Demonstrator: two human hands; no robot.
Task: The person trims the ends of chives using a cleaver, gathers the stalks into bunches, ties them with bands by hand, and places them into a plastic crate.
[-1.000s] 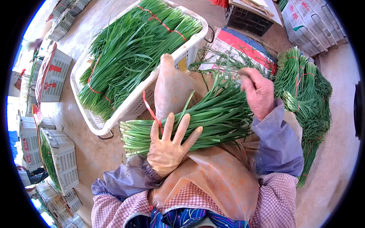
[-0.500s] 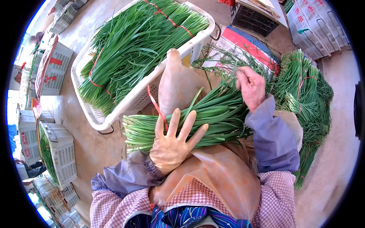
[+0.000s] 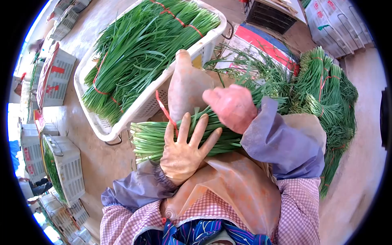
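Observation:
A bunch of green garlic chives (image 3: 151,136) lies across my lap, its pale cut ends to the left. My left hand (image 3: 181,157), in a tan rubber glove, rests flat on the bunch with its fingers spread. A red tie (image 3: 163,107) sticks up from under these fingers. My right hand (image 3: 234,107), bare and slightly blurred, is closed just above the middle of the bunch. Whatever its fingers hold, if anything, is hidden. Part of the bunch's leafy end is covered by the right hand and sleeve.
A white plastic crate (image 3: 122,128) full of tied chives (image 3: 139,53) stands ahead on the left. More tied bunches (image 3: 326,90) are piled on the right, beside loose leaves (image 3: 261,77). Stacked white crates (image 3: 332,26) stand at the far right, and others (image 3: 65,163) line the left.
My right hand has moved left from the leafy end to above the middle of the bunch, still closed. My left hand stays spread on the chives.

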